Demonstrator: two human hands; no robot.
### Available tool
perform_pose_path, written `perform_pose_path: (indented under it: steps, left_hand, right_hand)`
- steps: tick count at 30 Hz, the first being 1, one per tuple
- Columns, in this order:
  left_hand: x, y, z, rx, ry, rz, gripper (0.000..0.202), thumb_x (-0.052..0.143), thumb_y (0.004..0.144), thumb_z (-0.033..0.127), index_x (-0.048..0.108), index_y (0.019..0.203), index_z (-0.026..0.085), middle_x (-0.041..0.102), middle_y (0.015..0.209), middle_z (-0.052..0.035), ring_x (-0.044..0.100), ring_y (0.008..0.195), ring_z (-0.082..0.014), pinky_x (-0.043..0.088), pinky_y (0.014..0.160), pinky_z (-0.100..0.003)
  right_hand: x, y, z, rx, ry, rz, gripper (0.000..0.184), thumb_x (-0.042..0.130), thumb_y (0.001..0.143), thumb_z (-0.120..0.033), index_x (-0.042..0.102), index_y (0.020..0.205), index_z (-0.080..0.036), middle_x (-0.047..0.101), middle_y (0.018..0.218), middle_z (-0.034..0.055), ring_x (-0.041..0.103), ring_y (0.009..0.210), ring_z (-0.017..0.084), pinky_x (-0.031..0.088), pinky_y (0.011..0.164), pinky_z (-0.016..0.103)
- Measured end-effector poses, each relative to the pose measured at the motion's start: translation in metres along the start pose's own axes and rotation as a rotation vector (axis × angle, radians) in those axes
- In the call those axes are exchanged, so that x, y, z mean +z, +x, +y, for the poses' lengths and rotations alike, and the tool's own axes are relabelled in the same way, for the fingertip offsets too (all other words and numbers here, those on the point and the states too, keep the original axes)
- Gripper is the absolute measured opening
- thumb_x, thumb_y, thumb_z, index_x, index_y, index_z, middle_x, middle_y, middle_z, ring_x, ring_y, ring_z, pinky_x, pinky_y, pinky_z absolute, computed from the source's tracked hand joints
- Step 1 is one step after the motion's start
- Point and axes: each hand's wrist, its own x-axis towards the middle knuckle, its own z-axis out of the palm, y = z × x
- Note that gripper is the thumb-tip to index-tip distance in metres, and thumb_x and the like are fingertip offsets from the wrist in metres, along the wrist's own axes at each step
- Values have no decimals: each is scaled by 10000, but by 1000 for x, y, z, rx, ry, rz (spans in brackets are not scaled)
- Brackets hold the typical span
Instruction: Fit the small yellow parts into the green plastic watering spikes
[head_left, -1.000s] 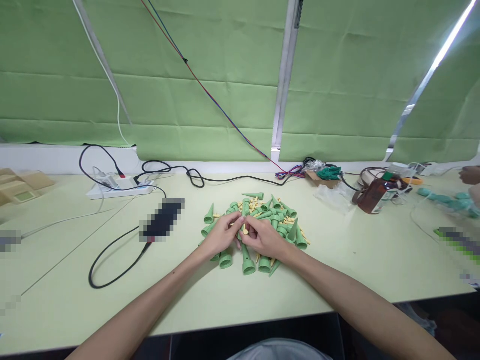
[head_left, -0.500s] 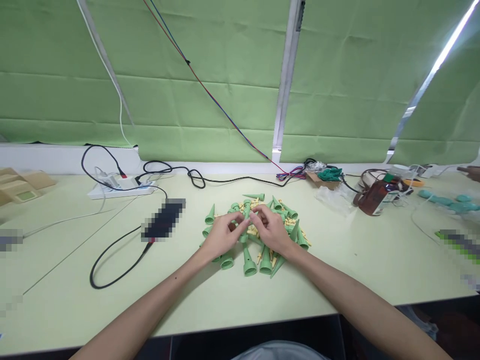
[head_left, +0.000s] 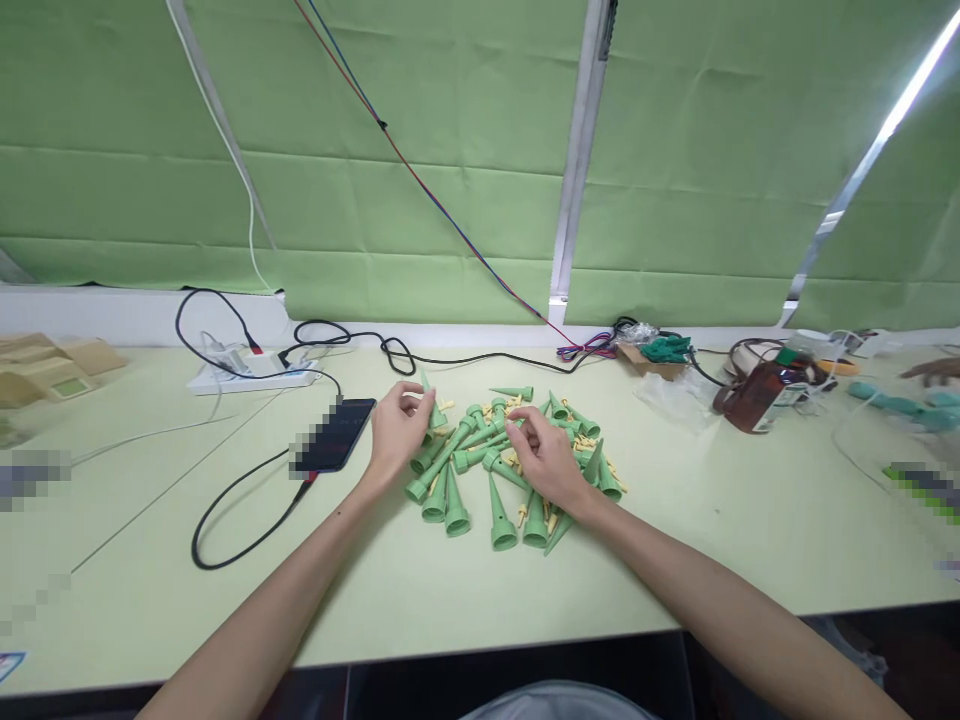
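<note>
My left hand [head_left: 400, 428] is at the left edge of a pile of green hollow plastic cones [head_left: 456, 508]. Its thumb and fingers close on a green cone [head_left: 433, 405] with the tip pointing up. A small yellow piece [head_left: 447, 405] shows just beside that cone. Over the right half of the pile is my right hand [head_left: 551, 462], fingers curled and thumb drawn toward the index finger. What it pinches, if anything, is hidden. Small yellow plastic pieces [head_left: 523, 514] lie among the cones.
Left of the pile lies a phone [head_left: 349, 430] with a black cable, near a white power strip [head_left: 255, 378]. At the back right are a small cardboard box [head_left: 651, 364], a plastic bag [head_left: 679, 395] and a brown bottle [head_left: 766, 395]. Another person's hand [head_left: 934, 372] shows at far right.
My hands were together over the middle of the pile and are now apart. The left has moved left to a cone at the pile's edge; the right has stayed nearly in place.
</note>
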Motion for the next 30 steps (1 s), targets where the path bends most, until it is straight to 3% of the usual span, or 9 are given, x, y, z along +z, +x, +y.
perform_pose_path:
  steps: [2, 4, 10, 19, 25, 30]
  left_hand:
    - [-2, 6, -9, -43, 72, 82, 214, 601, 797, 394, 581, 866, 192, 614, 536, 31, 538, 503, -139, 422, 663, -275]
    - [-2, 8, -17, -81, 112, 90, 201, 604, 775, 336, 575, 916, 196, 609, 519, 40, 549, 511, -149, 428, 697, -292]
    - [6, 7, -32, -72, 74, -36, 237, 537, 796, 331, 653, 964, 211, 566, 501, 39, 503, 473, -146, 418, 588, -268]
    - [16, 11, -44, -30, 111, -186, 324, 556, 801, 412, 731, 970, 198, 739, 855, -59, 676, 835, -213, 485, 762, -283]
    - [19, 10, -44, -19, 181, -288, 362, 571, 806, 442, 726, 1026, 200, 737, 989, -85, 670, 928, -251, 487, 872, -334]
    - [19, 7, -43, -6, 224, -291, 468, 569, 811, 461, 668, 1176, 185, 641, 1189, -147, 651, 981, -270, 484, 909, -374]
  right_hand:
    - [1, -1, 0, 0, -7, -27, 200, 438, 987, -353, 542, 1034, -189, 436, 588, -54, 404, 494, 115, 320, 498, 244]
    - [1, -2, -1, -6, -13, -47, 193, 440, 985, -349, 544, 1022, -190, 446, 594, -49, 410, 505, 118, 322, 501, 246]
    - [1, -2, -1, -23, -36, -87, 191, 439, 986, -341, 552, 994, -187, 453, 584, -49, 401, 499, 120, 319, 506, 251]
    - [2, -2, -1, -42, -62, -117, 188, 446, 984, -329, 568, 967, -188, 488, 593, -42, 426, 509, 121, 327, 517, 251]
    - [2, -3, -1, -52, -76, -131, 195, 445, 986, -324, 581, 955, -188, 523, 594, -39, 445, 504, 120, 339, 535, 253]
    - [2, -3, -1, -55, -93, -138, 205, 447, 986, -334, 590, 953, -191, 533, 597, -36, 461, 511, 124, 341, 538, 253]
